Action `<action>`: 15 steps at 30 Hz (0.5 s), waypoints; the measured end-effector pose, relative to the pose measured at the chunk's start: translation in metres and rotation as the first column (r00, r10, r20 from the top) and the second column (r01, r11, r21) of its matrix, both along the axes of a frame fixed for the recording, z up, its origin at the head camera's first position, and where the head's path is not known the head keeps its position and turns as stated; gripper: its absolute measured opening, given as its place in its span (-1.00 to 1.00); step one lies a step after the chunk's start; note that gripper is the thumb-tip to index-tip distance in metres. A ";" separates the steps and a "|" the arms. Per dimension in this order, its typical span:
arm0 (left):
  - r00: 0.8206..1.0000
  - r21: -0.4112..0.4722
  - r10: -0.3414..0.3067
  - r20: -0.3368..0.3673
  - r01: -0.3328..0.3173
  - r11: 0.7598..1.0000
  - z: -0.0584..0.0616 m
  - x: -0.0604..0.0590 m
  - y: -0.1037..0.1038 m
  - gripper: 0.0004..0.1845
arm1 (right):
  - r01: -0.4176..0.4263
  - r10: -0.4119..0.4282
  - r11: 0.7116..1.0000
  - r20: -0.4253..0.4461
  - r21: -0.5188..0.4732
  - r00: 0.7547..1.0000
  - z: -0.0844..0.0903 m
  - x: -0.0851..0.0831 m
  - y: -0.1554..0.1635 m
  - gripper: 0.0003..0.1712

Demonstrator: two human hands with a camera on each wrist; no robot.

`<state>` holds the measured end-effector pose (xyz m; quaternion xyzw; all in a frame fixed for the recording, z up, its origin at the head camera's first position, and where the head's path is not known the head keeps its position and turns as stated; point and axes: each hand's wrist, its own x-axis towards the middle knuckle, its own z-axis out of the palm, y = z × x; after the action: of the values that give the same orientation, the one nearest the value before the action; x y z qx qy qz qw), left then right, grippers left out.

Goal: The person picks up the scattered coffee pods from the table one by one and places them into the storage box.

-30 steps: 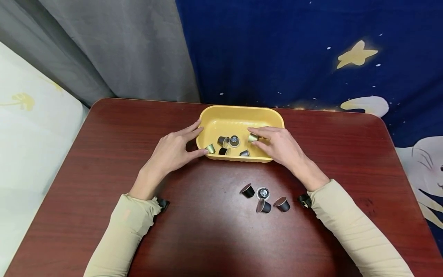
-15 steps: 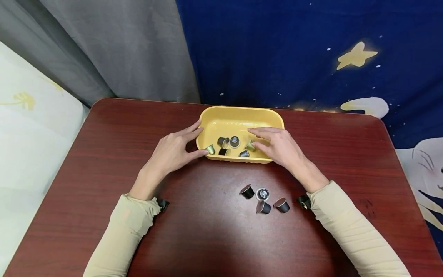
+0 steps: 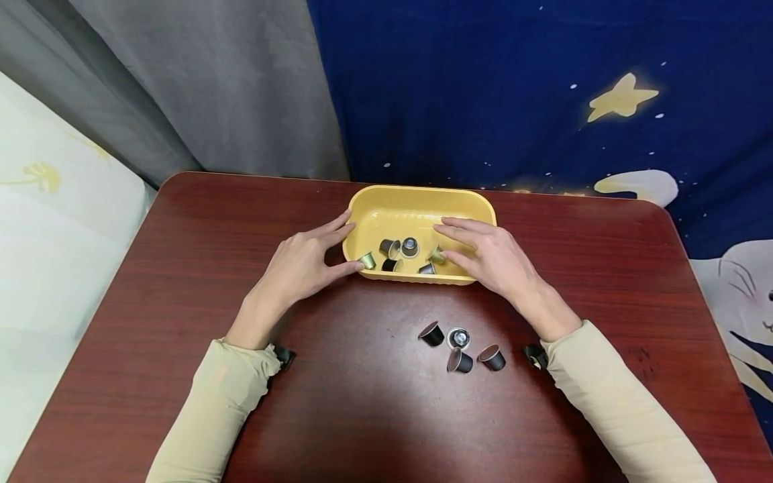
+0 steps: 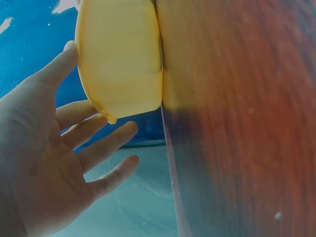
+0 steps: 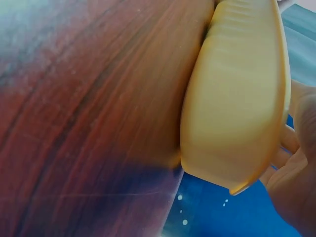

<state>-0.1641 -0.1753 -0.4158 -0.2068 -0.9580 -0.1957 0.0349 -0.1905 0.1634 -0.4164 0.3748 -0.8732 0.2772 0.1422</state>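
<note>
Broadly, you work at a brown desk, with a yellow tray near its far edge. Your left hand spans the tray's left end, fingers spread, thumb touching the rim. Your right hand hangs over the right end, fingers apart, gripping nothing; whether its thumb touches the green capsule beneath is unclear. Six capsules, this one included, lie inside; four more capsules sit nearer you.
</note>
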 end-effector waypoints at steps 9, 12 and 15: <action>1.000 0.002 0.004 0.001 -0.004 1.000 0.000 0.000 0.001 -0.12 | 0.007 -0.006 0.999 -0.012 0.042 1.000 0.004 0.008 0.003 -0.51; 1.000 0.003 0.005 0.000 -0.005 1.000 0.000 0.001 0.001 -0.12 | 0.008 -0.007 0.999 -0.014 0.048 1.000 0.005 0.010 0.004 -0.51; 1.000 0.004 0.005 0.001 -0.005 1.000 0.000 0.000 0.001 -0.13 | 0.005 -0.004 0.999 -0.023 0.051 1.000 0.007 0.013 0.005 -0.52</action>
<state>-0.1640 -0.1747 -0.4155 -0.2042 -0.9581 -0.1977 0.0356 -0.1780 0.1687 -0.4099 0.3793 -0.8793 0.2500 0.1432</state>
